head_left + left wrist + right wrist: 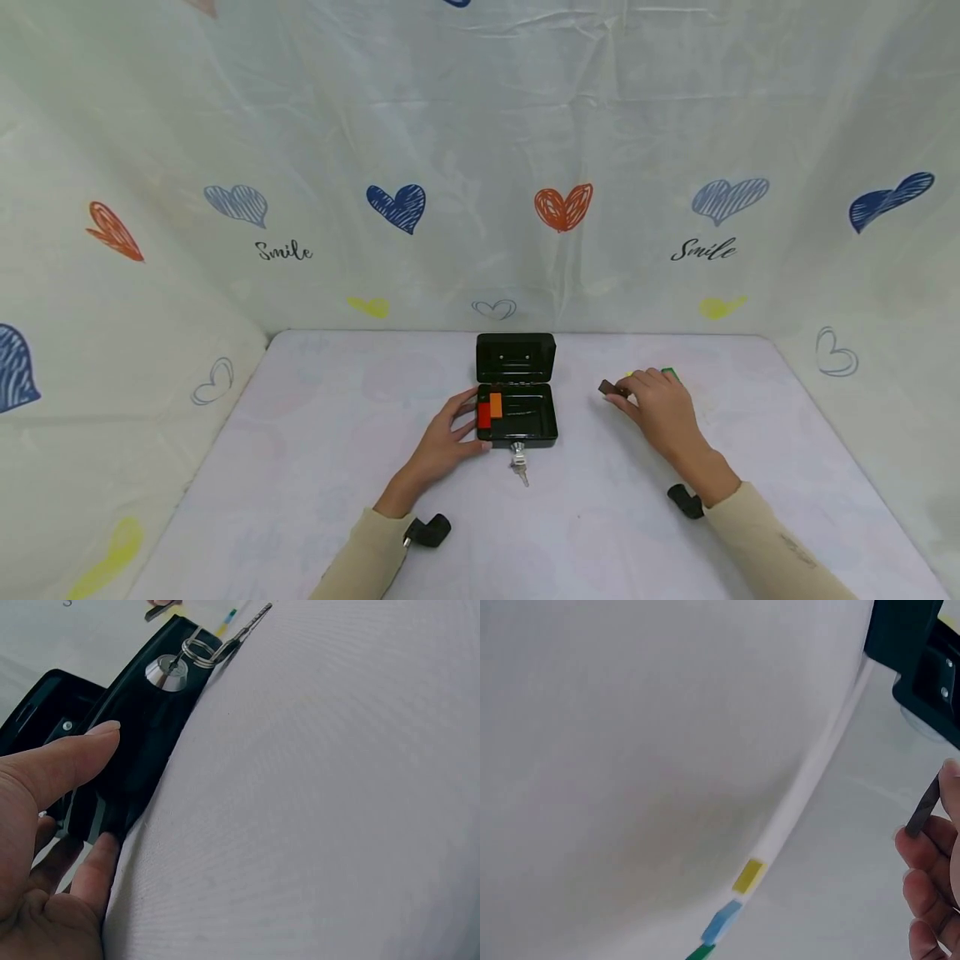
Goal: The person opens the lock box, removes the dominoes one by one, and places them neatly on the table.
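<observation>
A small black cash box [517, 435] stands on the table with its lid [516, 354] raised. My left hand [442, 442] holds the box at its left front corner, thumb on the front wall and fingers along the left side. Inside, at the left, lie a red block [484, 417] and an orange block [496, 405]. Keys [522, 477] hang from the lock [166, 673] on the front. To the right of the box, my right hand [663, 412] pinches a dark brown block [924, 806] between thumb and fingers, raised above the table.
Beyond the right hand, a yellow block [748, 877], a blue block [721, 922] and a green block [700, 952] lie in a row on the white table [360, 392]. A white curtain [480, 150] printed with hearts stands behind the table.
</observation>
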The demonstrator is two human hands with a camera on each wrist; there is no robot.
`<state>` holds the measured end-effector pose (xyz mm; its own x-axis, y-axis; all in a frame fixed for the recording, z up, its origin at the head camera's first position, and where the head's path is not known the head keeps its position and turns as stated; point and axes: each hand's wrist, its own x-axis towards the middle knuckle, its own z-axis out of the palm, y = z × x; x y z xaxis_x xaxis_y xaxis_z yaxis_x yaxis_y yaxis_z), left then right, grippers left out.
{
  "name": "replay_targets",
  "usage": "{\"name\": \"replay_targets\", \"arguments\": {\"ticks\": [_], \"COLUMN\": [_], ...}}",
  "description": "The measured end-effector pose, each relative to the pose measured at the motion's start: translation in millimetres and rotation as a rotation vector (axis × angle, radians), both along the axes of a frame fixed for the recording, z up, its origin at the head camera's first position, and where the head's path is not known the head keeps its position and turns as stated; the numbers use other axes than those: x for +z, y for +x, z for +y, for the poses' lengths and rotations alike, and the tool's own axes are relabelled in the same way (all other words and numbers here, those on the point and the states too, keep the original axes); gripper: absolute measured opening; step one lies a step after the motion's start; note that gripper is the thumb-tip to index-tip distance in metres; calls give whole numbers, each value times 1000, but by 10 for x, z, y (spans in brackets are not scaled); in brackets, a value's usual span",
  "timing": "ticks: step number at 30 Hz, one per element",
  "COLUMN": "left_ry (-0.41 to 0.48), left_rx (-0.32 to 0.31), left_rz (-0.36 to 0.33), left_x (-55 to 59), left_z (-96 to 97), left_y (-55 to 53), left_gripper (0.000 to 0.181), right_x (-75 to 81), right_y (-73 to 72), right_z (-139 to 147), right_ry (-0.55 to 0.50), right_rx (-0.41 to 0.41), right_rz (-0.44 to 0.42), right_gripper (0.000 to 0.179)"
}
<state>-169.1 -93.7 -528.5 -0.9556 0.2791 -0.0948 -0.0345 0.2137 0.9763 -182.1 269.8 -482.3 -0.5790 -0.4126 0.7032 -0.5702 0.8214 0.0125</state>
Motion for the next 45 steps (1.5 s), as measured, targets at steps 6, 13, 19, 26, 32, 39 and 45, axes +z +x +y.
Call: {"name": "replay_targets", "arguments": {"ticks": [6, 13, 19, 26, 32, 39, 45], "left_ry": [-2, 3, 9, 7, 6, -1, 12], "left_rx": [4, -5, -12, -5, -3, 12, 4], "left_rz": [-5, 5, 8, -7, -15, -28, -20], "left_x": [9, 17, -2, -7, 9, 25, 4], "left_z": [0, -5, -3, 7, -7, -18, -7], "left_y": [3, 6, 1, 6, 20, 33, 24], "left_gripper": [92, 92, 92, 92, 93, 93, 94], "right_x": [-3, 21, 59, 81, 99, 73, 40], "right_y": [-21, 10, 41, 27, 0, -55, -61], "right_z": [205, 431, 578, 719, 769, 815, 880], "right_ry": [-8, -25, -36, -48, -49, -48, -50], "right_rx": [-61, -122, -211, -283, -321, -354, -388], "right_rz": [-1, -82, -172, -247, -302, -369, -402], "right_gripper": [81, 52, 29, 29, 29, 26, 27]}}
